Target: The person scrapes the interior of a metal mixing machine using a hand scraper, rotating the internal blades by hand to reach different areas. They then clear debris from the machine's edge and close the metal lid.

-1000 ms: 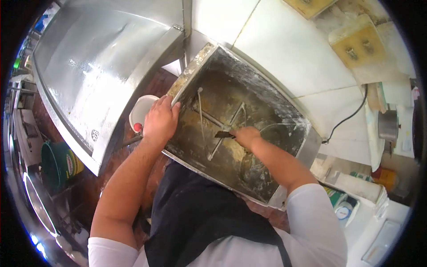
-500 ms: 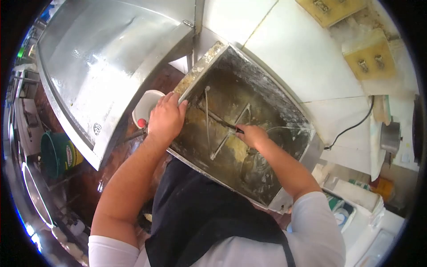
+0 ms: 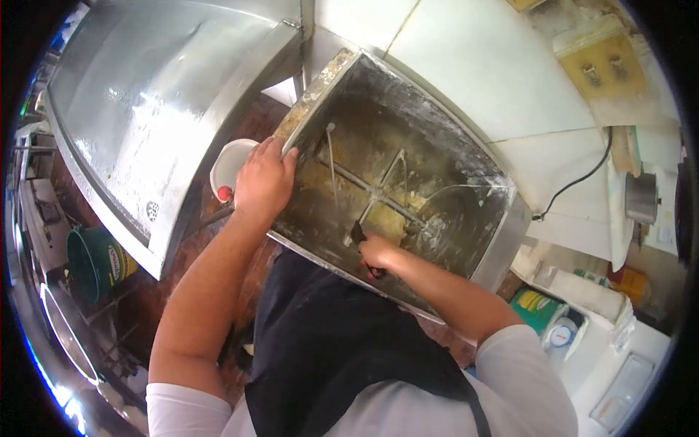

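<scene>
A metal mixing tub [image 3: 502,244] stands before me, its inner walls smeared with pale residue. Inside it, a shaft with angled metal bars [image 3: 349,177] runs across, and yellowish residue [image 3: 387,222] lies near the middle. My left hand [image 3: 263,176] is closed over the tub's left rim, fingers bent across the edge. Down in the near part of the tub, my right hand [image 3: 378,253] is closed round a dark tool [image 3: 357,232]; its full shape is hidden by the hand. A white bucket [image 3: 231,162] stands just behind my left hand.
On the left, a large stainless steel surface [image 3: 138,124] has a raised edge close to the tub. A small red ball-shaped knob [image 3: 225,193] is near the white bucket. A green bucket [image 3: 95,264] sits lower left. A black cord [image 3: 579,186] hangs along the tiled wall.
My right hand has moved left and toward me, from the centre shaft to the near side of the tub, with the dark tool. My left hand stays on the rim. The view has shifted slightly.
</scene>
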A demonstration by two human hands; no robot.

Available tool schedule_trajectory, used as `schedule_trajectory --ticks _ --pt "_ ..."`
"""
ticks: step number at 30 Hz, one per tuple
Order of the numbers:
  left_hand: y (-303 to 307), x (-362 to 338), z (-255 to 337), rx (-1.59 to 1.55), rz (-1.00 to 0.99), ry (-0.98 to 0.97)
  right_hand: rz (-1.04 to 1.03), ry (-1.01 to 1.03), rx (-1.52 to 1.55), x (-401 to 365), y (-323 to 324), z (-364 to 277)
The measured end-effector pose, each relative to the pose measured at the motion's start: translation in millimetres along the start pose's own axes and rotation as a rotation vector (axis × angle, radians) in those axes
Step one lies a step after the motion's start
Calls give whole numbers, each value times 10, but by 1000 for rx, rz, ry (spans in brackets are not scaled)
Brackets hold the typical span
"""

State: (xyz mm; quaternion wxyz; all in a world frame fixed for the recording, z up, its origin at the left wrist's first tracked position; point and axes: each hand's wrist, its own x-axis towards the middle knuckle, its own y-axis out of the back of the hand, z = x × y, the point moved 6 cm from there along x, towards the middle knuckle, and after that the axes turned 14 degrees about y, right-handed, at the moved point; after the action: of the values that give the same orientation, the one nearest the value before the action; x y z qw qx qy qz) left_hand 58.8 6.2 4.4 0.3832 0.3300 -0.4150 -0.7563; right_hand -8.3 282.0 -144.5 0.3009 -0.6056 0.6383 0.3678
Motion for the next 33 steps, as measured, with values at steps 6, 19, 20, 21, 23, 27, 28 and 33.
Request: schedule_trajectory --ticks 6,19,20,21,23,27,28,33 --pt "74 -15 30 -62 -25 -18 -436 12 -817 275 -159 -201" --pt "15 32 -39 -76 -146 -32 -12 -508 2 124 20 -419" --pt "-16 36 -58 -75 -134 -32 18 -519 88 163 68 -326" --pt "-18 42 -67 -73 -121 -33 123 -471 109 70 196 -463" --pt "-26 43 -84 -90 -135 -35 94 -503 97 91 153 -425" --pt "-14 33 -70 -64 -150 -11 40 -459 32 80 -9 -489" --pt "-33 28 -63 -84 -154 -32 39 -442 84 21 17 -476" --pt "-120 63 -125 -96 -201 -18 107 -263 295 -511 186 -327"
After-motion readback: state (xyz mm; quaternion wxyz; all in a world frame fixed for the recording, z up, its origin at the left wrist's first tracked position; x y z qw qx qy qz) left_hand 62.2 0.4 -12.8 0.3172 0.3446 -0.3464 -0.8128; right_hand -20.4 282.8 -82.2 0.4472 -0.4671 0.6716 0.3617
